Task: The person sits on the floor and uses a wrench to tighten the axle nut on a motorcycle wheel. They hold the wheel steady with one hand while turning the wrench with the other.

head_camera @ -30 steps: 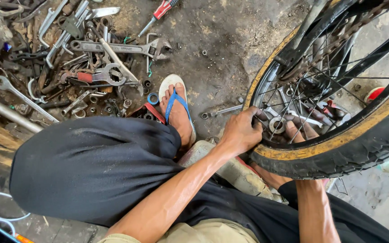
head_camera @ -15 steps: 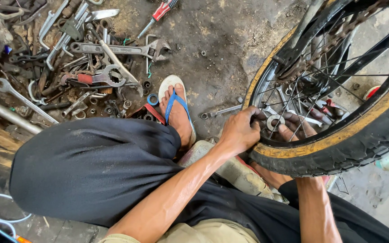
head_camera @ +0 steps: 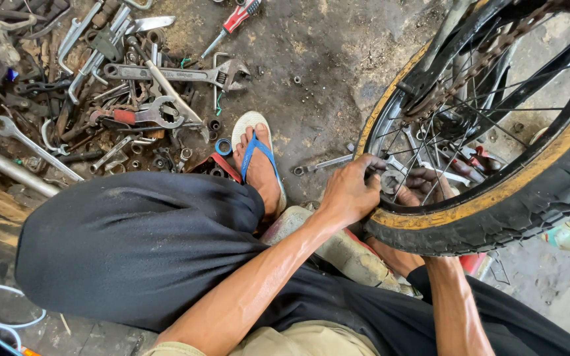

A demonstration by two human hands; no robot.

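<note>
While you sit low on the floor (head_camera: 338, 72), your left hand (head_camera: 349, 192) wraps its fingers around a wrench (head_camera: 328, 163) at the hub (head_camera: 392, 180) of the wheel (head_camera: 496, 191), whose handle points out over the concrete, likely for leverage. Your right hand (head_camera: 423, 188) reaches through the spokes from the far side, fingers curled at the hub as if bracing it; what they clasp you cannot tell. That wheel stands upright at your right knee. Loose tools (head_camera: 133, 86) lie piled toward the floor's upper left, beyond your sandalled foot (head_camera: 256, 158).
</note>
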